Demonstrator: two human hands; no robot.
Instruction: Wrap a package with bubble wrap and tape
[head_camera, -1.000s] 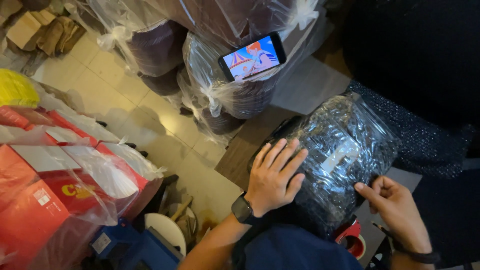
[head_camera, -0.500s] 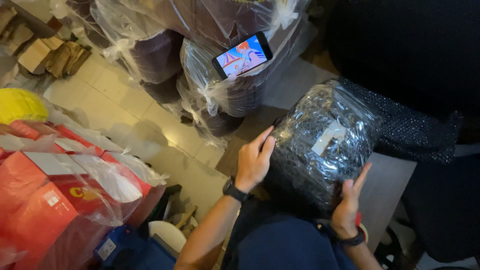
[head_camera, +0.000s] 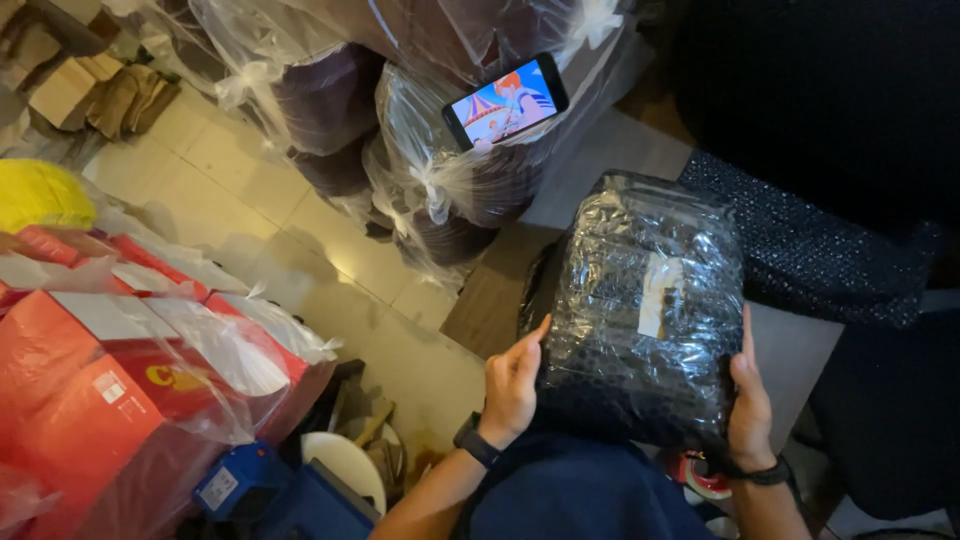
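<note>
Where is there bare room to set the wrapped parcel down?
Both hands, left hand and right hand, grip the bubble-wrapped parcel. Bare tiled floor lies between the red boxes and the bagged bundles. It is crowded around the blue tool.

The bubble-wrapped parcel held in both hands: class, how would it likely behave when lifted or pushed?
The bubble-wrapped parcel probably gives a little, since its padded wrap looks soft. Its glossy film may be slippery, which could be why the left hand and right hand grip opposite sides. Being flat-sided, it seems unlikely to roll.
</note>
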